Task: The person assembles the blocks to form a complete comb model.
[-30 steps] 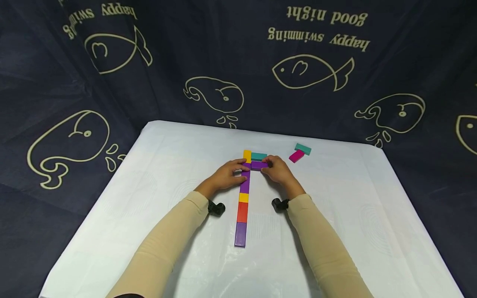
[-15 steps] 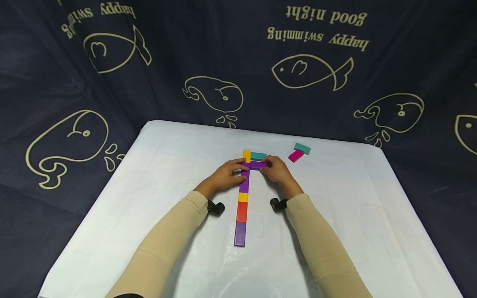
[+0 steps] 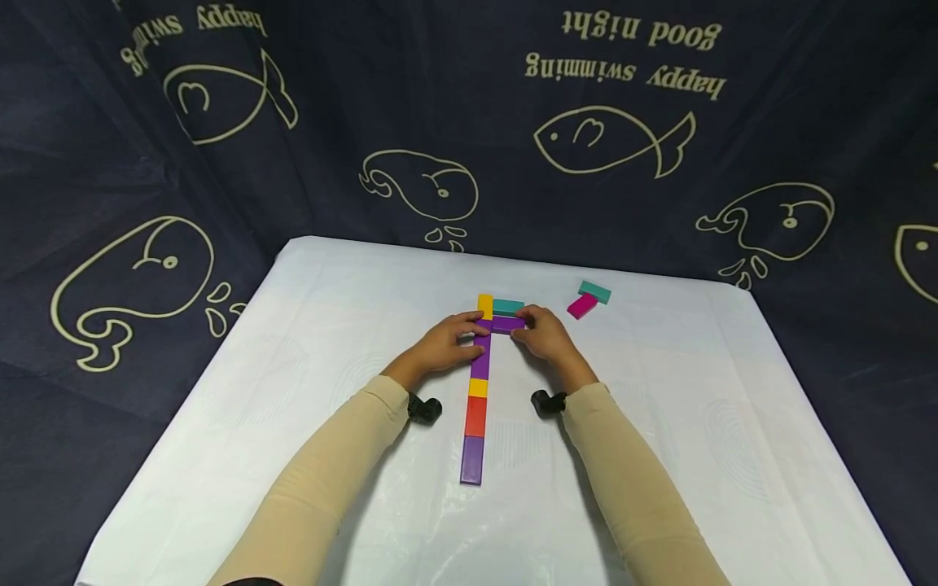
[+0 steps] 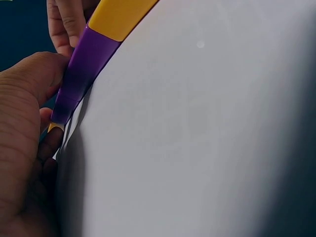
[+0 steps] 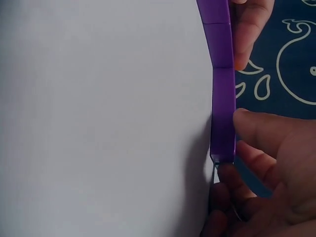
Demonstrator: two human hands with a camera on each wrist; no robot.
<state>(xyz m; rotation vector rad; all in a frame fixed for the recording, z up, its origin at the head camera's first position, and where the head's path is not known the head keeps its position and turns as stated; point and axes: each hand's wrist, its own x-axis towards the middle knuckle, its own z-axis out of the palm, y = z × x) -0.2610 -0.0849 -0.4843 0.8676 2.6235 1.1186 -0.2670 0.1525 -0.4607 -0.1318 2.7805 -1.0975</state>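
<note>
In the head view, a long row of coloured blocks runs away from the person on a white-covered table. My left hand (image 3: 444, 344) lies over its far part, fingertips and thumb resting on the purple blocks (image 3: 480, 365) near a yellow block (image 3: 485, 306). My right hand (image 3: 546, 334) grips the outer end of another purple block (image 3: 507, 325), set crosswise against the row's right side. Just beyond it lies a teal block (image 3: 507, 308), parallel with a narrow gap. In the right wrist view, the thumb is on the gripped purple block (image 5: 223, 113) and fingers are at its end.
Nearer along the row come a small yellow block (image 3: 479, 388), a red block (image 3: 475, 417) and a purple end block (image 3: 472, 461). At the back right, a magenta block (image 3: 582, 306) touches a second teal block (image 3: 594, 292). A dark printed cloth (image 3: 506, 220) hangs behind the table.
</note>
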